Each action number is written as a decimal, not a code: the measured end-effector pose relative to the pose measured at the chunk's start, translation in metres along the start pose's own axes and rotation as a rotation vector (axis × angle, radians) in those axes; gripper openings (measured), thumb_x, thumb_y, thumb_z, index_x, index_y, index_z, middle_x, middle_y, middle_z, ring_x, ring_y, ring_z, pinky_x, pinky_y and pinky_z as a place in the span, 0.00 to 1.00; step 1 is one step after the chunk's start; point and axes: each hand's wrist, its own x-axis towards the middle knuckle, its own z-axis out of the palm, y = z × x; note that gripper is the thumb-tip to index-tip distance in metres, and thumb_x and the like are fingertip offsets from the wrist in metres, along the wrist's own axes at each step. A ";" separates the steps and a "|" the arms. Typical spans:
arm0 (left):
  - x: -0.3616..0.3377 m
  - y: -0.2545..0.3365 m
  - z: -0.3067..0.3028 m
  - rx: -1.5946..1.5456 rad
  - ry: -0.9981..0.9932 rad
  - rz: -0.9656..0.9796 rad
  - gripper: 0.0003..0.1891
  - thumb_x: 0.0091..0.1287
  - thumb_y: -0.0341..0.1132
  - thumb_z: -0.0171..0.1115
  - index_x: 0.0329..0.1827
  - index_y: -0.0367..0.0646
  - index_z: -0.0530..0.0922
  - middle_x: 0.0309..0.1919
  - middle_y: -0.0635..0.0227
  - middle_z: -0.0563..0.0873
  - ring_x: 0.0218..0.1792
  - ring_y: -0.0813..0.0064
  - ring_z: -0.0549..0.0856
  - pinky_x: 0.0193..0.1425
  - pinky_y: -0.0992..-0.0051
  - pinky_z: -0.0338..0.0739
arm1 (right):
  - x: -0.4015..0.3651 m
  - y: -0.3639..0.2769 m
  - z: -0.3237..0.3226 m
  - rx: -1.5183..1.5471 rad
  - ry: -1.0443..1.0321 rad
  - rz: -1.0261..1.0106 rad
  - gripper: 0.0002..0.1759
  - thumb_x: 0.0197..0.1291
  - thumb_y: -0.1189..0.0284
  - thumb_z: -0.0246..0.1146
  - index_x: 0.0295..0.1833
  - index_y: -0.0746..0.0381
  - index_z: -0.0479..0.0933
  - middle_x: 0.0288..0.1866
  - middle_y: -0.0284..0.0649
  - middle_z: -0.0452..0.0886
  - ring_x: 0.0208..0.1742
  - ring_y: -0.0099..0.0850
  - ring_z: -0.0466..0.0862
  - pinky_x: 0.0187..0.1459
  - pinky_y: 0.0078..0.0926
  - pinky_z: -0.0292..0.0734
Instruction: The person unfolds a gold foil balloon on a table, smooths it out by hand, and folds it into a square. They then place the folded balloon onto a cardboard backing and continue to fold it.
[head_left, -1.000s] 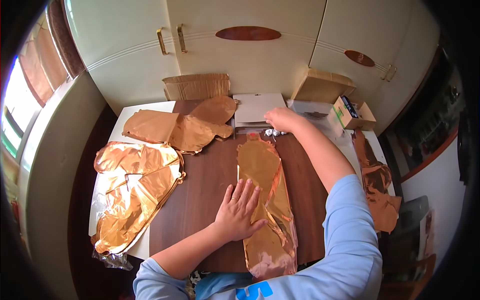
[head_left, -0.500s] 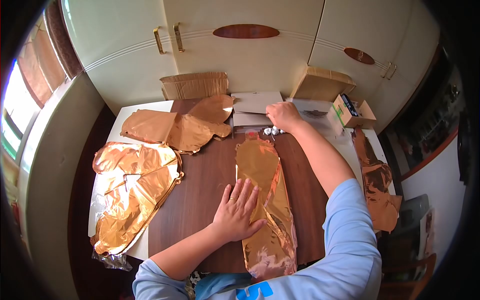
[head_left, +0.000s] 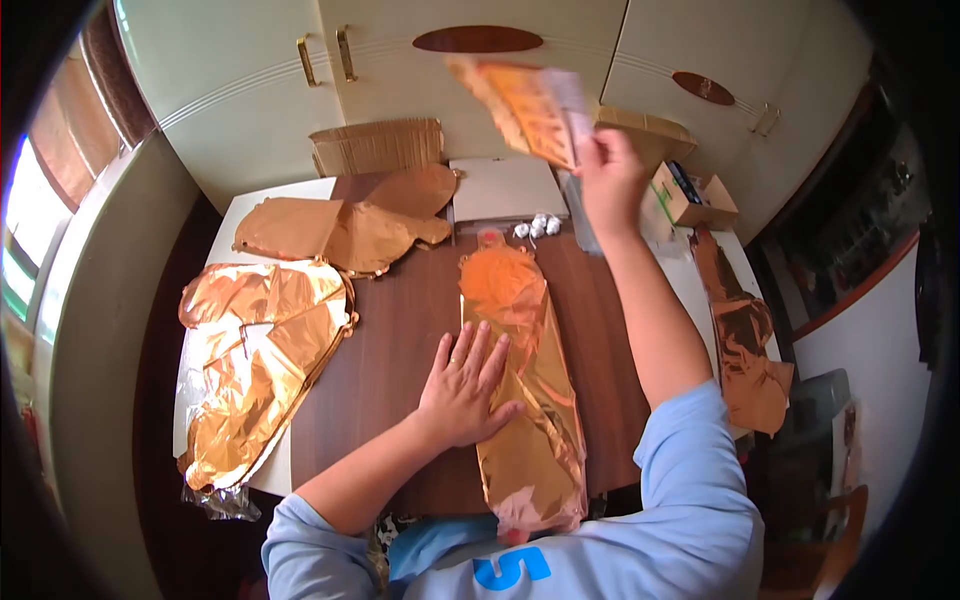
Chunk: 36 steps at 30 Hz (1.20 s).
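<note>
A flat, folded gold foil balloon (head_left: pixel 535 400) with small edge tabs lies lengthwise on the brown table in front of me. My left hand (head_left: pixel 465 390) rests open on its left side, fingers spread, a ring on one finger. Raised above the back of the table, my right hand (head_left: pixel 612 185) pinches the corner of a printed card (head_left: pixel 535 108) with orange and white areas, blurred by motion. Below it sit a stack of pale cardboard sheets (head_left: pixel 505 190) and several small white bundles (head_left: pixel 540 226).
More flat gold foil balloons lie at the left (head_left: pixel 265 360) and back left (head_left: pixel 350 225). Another foil piece (head_left: pixel 742 340) hangs along the right edge. An open cardboard box (head_left: pixel 695 200) stands at back right. Behind the table rise cream cabinets (head_left: pixel 400 90).
My right hand has lifted from the cardboard stack, bringing up the printed card. My left hand stays flat on the foil balloon. An orange glow now shows on the balloon's far end.
</note>
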 end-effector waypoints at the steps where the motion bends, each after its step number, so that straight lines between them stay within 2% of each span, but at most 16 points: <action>1: -0.001 0.000 0.001 -0.014 0.011 0.000 0.47 0.70 0.66 0.50 0.80 0.37 0.57 0.77 0.38 0.59 0.78 0.40 0.57 0.79 0.43 0.47 | -0.009 -0.020 -0.015 0.093 0.060 0.087 0.09 0.67 0.72 0.65 0.35 0.66 0.77 0.25 0.38 0.83 0.22 0.24 0.84 0.23 0.24 0.76; 4: -0.002 -0.002 0.009 -0.051 0.019 -0.012 0.44 0.72 0.63 0.46 0.81 0.38 0.55 0.79 0.42 0.57 0.79 0.43 0.56 0.80 0.43 0.46 | -0.057 -0.060 -0.070 0.474 -0.117 0.558 0.09 0.70 0.70 0.64 0.44 0.66 0.75 0.33 0.38 0.85 0.24 0.26 0.86 0.24 0.20 0.81; 8: -0.009 -0.006 0.005 -0.416 0.025 -0.108 0.40 0.73 0.50 0.49 0.82 0.37 0.49 0.78 0.42 0.58 0.80 0.47 0.55 0.82 0.51 0.49 | -0.154 -0.085 -0.126 0.922 -0.286 1.218 0.11 0.71 0.70 0.62 0.53 0.65 0.77 0.40 0.44 0.87 0.34 0.35 0.90 0.35 0.33 0.90; 12: -0.029 -0.044 0.013 -1.282 0.292 -0.329 0.34 0.68 0.31 0.48 0.80 0.38 0.55 0.74 0.49 0.65 0.77 0.52 0.63 0.81 0.62 0.54 | -0.215 -0.103 -0.159 0.878 -0.454 1.473 0.15 0.75 0.65 0.57 0.55 0.66 0.77 0.44 0.51 0.87 0.43 0.39 0.90 0.43 0.39 0.89; 14: -0.042 -0.027 -0.036 -0.710 0.337 -0.357 0.32 0.69 0.32 0.49 0.78 0.38 0.59 0.75 0.49 0.64 0.78 0.52 0.62 0.81 0.62 0.55 | -0.212 -0.114 -0.174 0.785 -0.604 1.604 0.21 0.76 0.59 0.54 0.54 0.68 0.77 0.42 0.53 0.87 0.36 0.39 0.90 0.35 0.32 0.88; 16: -0.055 -0.020 -0.040 -0.573 0.309 -0.219 0.32 0.70 0.35 0.50 0.78 0.40 0.61 0.77 0.48 0.63 0.78 0.49 0.61 0.81 0.58 0.54 | -0.205 -0.107 -0.202 0.686 -0.903 1.585 0.22 0.75 0.58 0.54 0.53 0.69 0.78 0.40 0.53 0.88 0.33 0.38 0.90 0.30 0.29 0.87; 17: -0.059 -0.013 -0.042 -0.482 0.273 -0.160 0.32 0.71 0.36 0.51 0.78 0.41 0.61 0.77 0.48 0.63 0.78 0.49 0.60 0.81 0.57 0.53 | -0.199 -0.111 -0.213 0.481 -1.008 1.435 0.22 0.75 0.60 0.53 0.50 0.68 0.81 0.37 0.51 0.88 0.27 0.35 0.89 0.25 0.25 0.84; 18: -0.063 -0.004 -0.045 -0.394 0.236 -0.098 0.31 0.71 0.38 0.52 0.78 0.41 0.61 0.77 0.48 0.63 0.79 0.48 0.60 0.81 0.56 0.53 | -0.191 -0.123 -0.223 0.233 -1.040 1.214 0.15 0.70 0.69 0.55 0.48 0.68 0.82 0.34 0.48 0.88 0.28 0.31 0.89 0.29 0.24 0.83; 20: -0.064 0.016 -0.050 -0.335 0.107 -0.025 0.31 0.73 0.43 0.56 0.77 0.43 0.64 0.76 0.49 0.64 0.79 0.47 0.59 0.82 0.51 0.51 | -0.197 -0.119 -0.238 -0.051 -0.962 0.528 0.10 0.63 0.77 0.58 0.47 0.67 0.82 0.36 0.45 0.88 0.30 0.31 0.88 0.32 0.25 0.83; 21: -0.064 0.019 -0.049 -0.284 0.036 0.015 0.31 0.73 0.44 0.56 0.77 0.43 0.65 0.76 0.49 0.64 0.79 0.47 0.58 0.82 0.51 0.51 | -0.196 -0.120 -0.240 -0.173 -0.940 0.259 0.14 0.56 0.83 0.59 0.49 0.67 0.81 0.44 0.46 0.88 0.42 0.33 0.89 0.43 0.30 0.85; 22: -0.064 0.022 -0.047 -0.231 -0.034 0.053 0.31 0.73 0.45 0.57 0.77 0.44 0.66 0.76 0.49 0.65 0.79 0.47 0.58 0.82 0.51 0.50 | -0.193 -0.111 -0.242 -0.288 -1.021 -0.081 0.25 0.54 0.78 0.62 0.61 0.67 0.76 0.63 0.52 0.80 0.64 0.41 0.81 0.62 0.41 0.78; 24: -0.059 0.019 -0.036 -0.257 -0.058 0.091 0.29 0.71 0.44 0.59 0.75 0.47 0.70 0.75 0.49 0.66 0.78 0.47 0.60 0.82 0.50 0.50 | -0.205 -0.108 -0.241 -0.452 -1.174 -0.247 0.42 0.50 0.72 0.66 0.74 0.66 0.65 0.77 0.54 0.64 0.79 0.45 0.63 0.77 0.49 0.58; 26: -0.055 0.010 -0.028 -0.208 -0.072 0.147 0.28 0.70 0.44 0.59 0.74 0.48 0.71 0.75 0.50 0.66 0.78 0.47 0.60 0.82 0.50 0.49 | -0.222 -0.108 -0.238 -0.352 -1.350 -0.113 0.51 0.48 0.68 0.68 0.79 0.67 0.57 0.82 0.54 0.53 0.83 0.47 0.54 0.81 0.51 0.48; 30: -0.058 0.010 -0.031 -0.269 -0.046 0.182 0.27 0.67 0.37 0.60 0.71 0.49 0.75 0.74 0.49 0.68 0.76 0.47 0.63 0.81 0.50 0.52 | -0.245 -0.110 -0.242 -0.608 -1.309 -0.413 0.41 0.57 0.70 0.64 0.77 0.69 0.61 0.81 0.54 0.58 0.82 0.46 0.58 0.80 0.53 0.50; 31: -0.059 0.011 -0.031 -0.278 -0.041 0.190 0.27 0.66 0.36 0.61 0.71 0.49 0.75 0.73 0.49 0.69 0.76 0.46 0.64 0.81 0.49 0.53 | -0.259 -0.100 -0.240 -0.565 -1.110 -0.499 0.30 0.64 0.71 0.61 0.71 0.68 0.69 0.75 0.54 0.68 0.77 0.46 0.67 0.77 0.54 0.57; 36: -0.061 0.017 -0.034 -0.323 -0.030 0.238 0.27 0.63 0.33 0.62 0.68 0.47 0.77 0.71 0.49 0.71 0.74 0.44 0.66 0.79 0.48 0.57 | -0.286 -0.097 -0.233 -0.471 -0.800 -0.565 0.17 0.68 0.69 0.59 0.59 0.64 0.77 0.62 0.49 0.81 0.65 0.46 0.81 0.69 0.48 0.73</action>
